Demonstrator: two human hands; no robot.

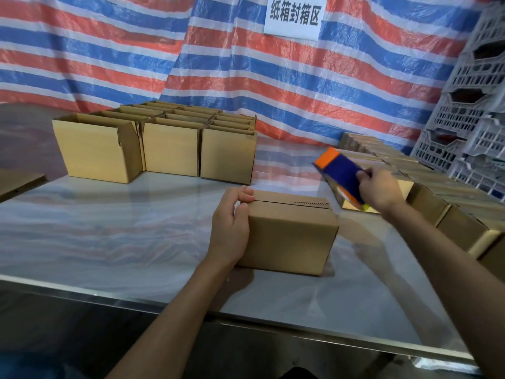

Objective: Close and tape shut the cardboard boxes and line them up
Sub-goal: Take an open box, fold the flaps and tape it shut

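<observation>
Resting near the front edge of the steel table (131,231), the cardboard box (292,236) lies with its top flaps folded down, their meeting seam showing as a dark line along the lid; whether tape covers it cannot be told. The left hand (232,228) grips the box's left end, palm against the side and fingers curled over the top edge at the seam. The right hand (381,188), to the right of and beyond the box, clasps a blue and orange tape dispenser (341,170), held clear of the tabletop and blurred. Toward the back left stands a block of open boxes (164,149) with flaps upright, packed side by side. Along the right edge runs a row of closed boxes (453,217), touching one another. Behind hangs a red, white and blue striped tarp (273,77) bearing a white paper sign (295,15); grey plastic crates (470,119) are stacked at far right.
</observation>
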